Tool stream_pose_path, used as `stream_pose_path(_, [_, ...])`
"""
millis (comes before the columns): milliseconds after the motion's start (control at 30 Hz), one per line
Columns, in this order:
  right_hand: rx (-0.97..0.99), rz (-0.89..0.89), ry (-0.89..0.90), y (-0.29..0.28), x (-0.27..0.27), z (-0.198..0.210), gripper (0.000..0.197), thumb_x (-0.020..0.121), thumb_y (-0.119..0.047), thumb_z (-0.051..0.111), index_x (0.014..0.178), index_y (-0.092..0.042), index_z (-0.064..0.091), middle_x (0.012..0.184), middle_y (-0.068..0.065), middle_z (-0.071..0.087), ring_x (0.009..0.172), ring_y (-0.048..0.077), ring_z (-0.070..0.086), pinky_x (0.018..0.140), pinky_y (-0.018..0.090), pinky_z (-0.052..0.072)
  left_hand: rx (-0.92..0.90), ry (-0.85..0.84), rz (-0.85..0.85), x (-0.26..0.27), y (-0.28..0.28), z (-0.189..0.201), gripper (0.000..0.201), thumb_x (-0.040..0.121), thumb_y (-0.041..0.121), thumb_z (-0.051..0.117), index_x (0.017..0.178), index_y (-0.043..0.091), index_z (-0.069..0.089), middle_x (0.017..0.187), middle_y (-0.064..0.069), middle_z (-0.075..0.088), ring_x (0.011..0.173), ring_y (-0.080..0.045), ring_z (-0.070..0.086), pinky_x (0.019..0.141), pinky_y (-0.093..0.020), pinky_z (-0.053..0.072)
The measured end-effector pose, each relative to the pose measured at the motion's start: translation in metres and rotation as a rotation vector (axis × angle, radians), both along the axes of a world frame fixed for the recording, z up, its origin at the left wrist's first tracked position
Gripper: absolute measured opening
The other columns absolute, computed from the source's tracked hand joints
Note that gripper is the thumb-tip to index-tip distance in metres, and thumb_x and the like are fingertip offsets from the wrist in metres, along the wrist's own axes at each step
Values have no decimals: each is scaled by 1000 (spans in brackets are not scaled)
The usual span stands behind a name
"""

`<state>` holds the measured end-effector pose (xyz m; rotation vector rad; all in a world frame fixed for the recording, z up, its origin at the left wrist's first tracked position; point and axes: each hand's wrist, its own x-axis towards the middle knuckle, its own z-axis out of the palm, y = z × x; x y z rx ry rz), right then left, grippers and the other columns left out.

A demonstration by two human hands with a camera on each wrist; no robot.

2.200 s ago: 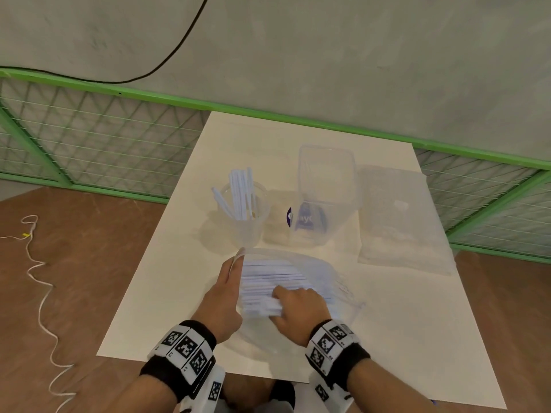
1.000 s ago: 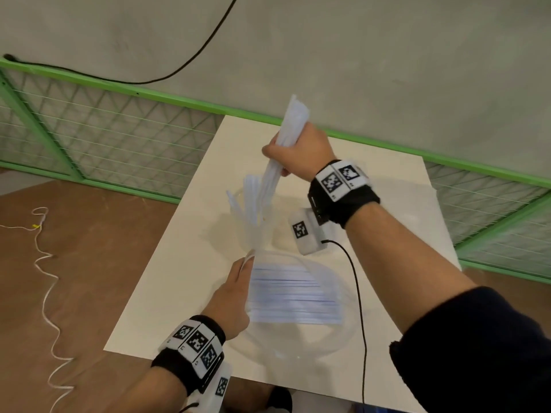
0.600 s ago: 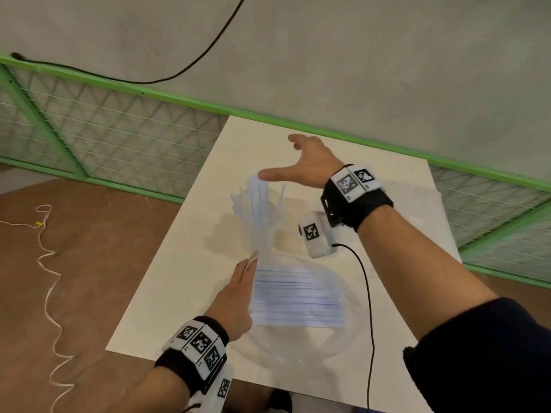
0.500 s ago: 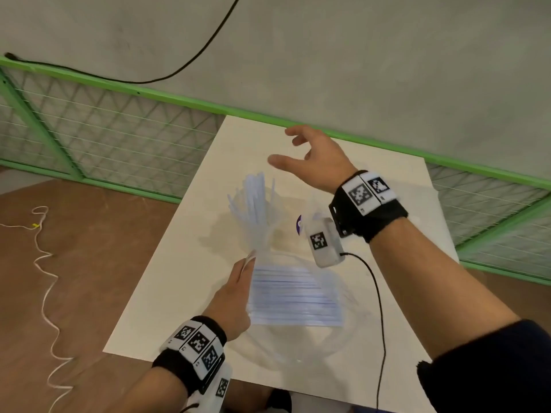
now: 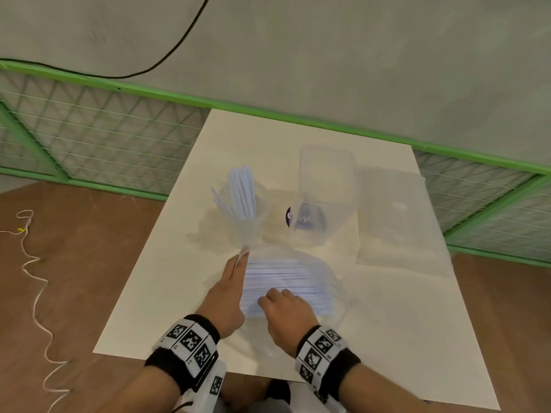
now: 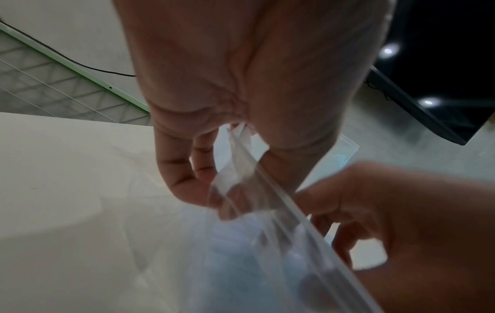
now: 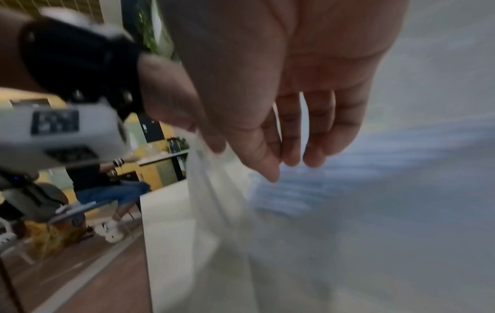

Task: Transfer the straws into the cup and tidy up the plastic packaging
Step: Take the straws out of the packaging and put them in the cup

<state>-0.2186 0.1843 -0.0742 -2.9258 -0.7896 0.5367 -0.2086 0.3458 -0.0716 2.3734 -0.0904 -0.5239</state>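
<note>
On the desk (image 5: pixel 387 338): a white top is seen, with every item gathered near the middle.
Left hand (image 5: pixel 226 293): the open edge of the clear plastic bag (image 5: pixel 334 281) is pinched between thumb and fingers and held up; in the left wrist view the bag's rim strip is seen running through that pinch (image 6: pixel 241 161).
Right hand (image 5: pixel 287 308): it is laid inside the bag's mouth over the near ends of the loose straws (image 5: pixel 286 278); the fingers are seen bent down toward them, blurred, and whether any straw is actually gripped cannot be told.
Loose straws: a flat layer of white straws is seen lying crosswise inside the bag, just in front of the cup.
Cup (image 5: pixel 247 225): a clear cup is stood upright just beyond the left fingertips, with a bundle of white straws (image 5: pixel 241 189) propped in it, leaning slightly.
Round about: a clear square-mouthed container (image 5: pixel 325 198) is stood to the right of the cup, a dark round label showing by its base; a flat clear packet (image 5: pixel 396 222) is laid further right, near the desk's edge.
In the way: the bag's raised rim is held between the two hands, and the cup is close behind it.
Beyond: a green-framed mesh fence (image 5: pixel 89 129), a grey wall with a black cable (image 5: pixel 167 55), and a white cord (image 5: pixel 32 278) on the brown floor are seen.
</note>
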Motion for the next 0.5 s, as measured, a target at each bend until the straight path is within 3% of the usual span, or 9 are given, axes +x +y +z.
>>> stream_pose_path(67, [-66,-10,-98,0,-5,-14,37,54,-7,79,88,-16,66,82,2,60,68,24,60,53,32,46,-7,-11,0,-2,0,0,116,72,-9,58,151,32,-16,156,14,-3,68,-14,46,52,-17,40])
stream_pose_path(133, [-99,-27,-166,0,-7,-27,39,43,-11,84,77,-18,66,74,-1,58,61,21,58,50,32,47,-18,-23,-4,-3,1,-1,115,71,-9,58,152,30,-13,156,15,-1,68,-14,44,49,-15,38])
stream_pose_path(300, [-130,-45,-201,2,-9,-34,39,41,-14,86,74,-19,66,69,-1,59,61,21,58,53,34,48,-30,-42,-2,-5,6,-6,115,68,-9,58,153,31,-9,155,16,2,86,-18,55,50,-15,38])
stream_pose_path(500, [-134,-52,-251,3,-8,-38,33,47,-15,84,74,-20,67,70,-2,60,64,22,59,56,35,48,-31,-47,1,-6,6,-5,113,69,-9,57,152,30,-8,155,19,-3,89,-17,55,51,-14,38])
